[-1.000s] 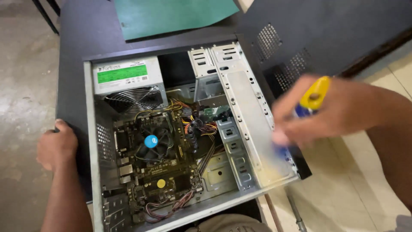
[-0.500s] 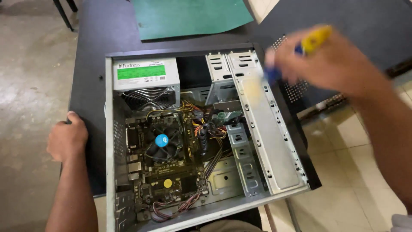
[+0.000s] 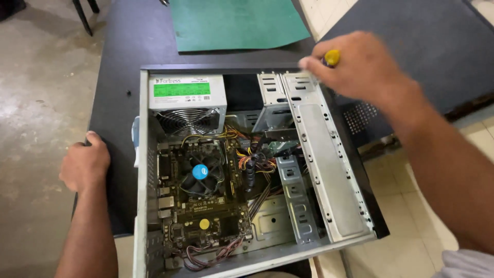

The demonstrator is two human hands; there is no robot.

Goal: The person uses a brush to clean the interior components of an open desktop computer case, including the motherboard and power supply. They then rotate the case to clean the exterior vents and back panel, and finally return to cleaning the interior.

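An open desktop computer case [image 3: 337,180] lies on its side on a dark table [image 3: 123,77]. Inside are a grey power supply [image 3: 186,98] with a green label, a motherboard [image 3: 198,206] with a blue-capped cooler fan [image 3: 199,171], and bundled cables [image 3: 252,164]. My right hand [image 3: 355,64] is closed around a yellow-handled screwdriver [image 3: 332,56] above the case's far right corner, by the drive bays [image 3: 288,85]. My left hand [image 3: 85,162] rests curled on the table's left edge, beside the case's rear wall.
A green mat [image 3: 236,23] lies on the table beyond the case. The removed dark side panel [image 3: 411,46] with vent holes sits to the right. Chair legs [image 3: 82,15] stand at the upper left. Concrete floor lies left, tiled floor right.
My right hand has carried the screwdriver from over the case's right side to its far right corner. The view has shifted so the case sits further right. My left hand stayed at the table edge.
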